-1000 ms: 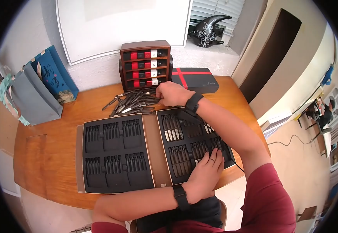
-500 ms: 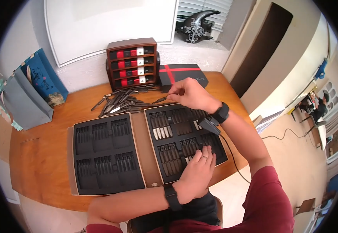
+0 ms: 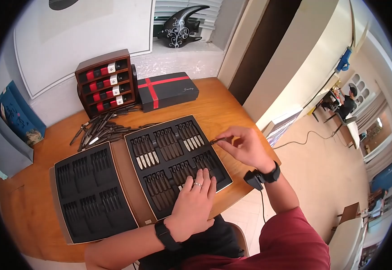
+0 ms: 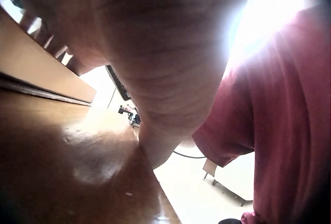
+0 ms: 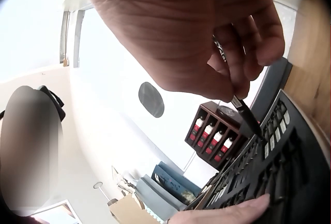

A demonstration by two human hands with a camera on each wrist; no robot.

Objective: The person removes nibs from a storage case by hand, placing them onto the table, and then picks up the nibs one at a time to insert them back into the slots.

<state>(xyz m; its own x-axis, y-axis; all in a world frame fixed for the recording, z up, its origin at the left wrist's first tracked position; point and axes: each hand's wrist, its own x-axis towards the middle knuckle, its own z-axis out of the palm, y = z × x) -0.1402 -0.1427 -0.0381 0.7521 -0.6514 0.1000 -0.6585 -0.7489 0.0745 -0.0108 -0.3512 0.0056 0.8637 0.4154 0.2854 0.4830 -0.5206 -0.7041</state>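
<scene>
My right hand (image 3: 245, 146) pinches a slim dark pen (image 5: 247, 115) between thumb and fingertips, just past the right edge of the open case's right tray (image 3: 163, 164). In the right wrist view the pen slants down with its dark end close over that tray. Rows of similar dark pens fill the tray's compartments, some with pale lower ends. My left hand (image 3: 192, 200) lies with fingers extended over the tray's near right compartment, covering part of the pens there. Its fingers are mostly out of sight in the left wrist view.
The case's left tray (image 3: 87, 183) also holds short dark pieces in rows. Behind it lies a loose pile of pens (image 3: 101, 129). A wooden rack (image 3: 104, 83), a black box with red ribbon (image 3: 171, 92) and a blue bag (image 3: 18, 110) stand at the back.
My right hand has picked a pen from the pile and carried it right, beyond the tray's edge. My left hand stays on the tray. The head view has turned rightward.
</scene>
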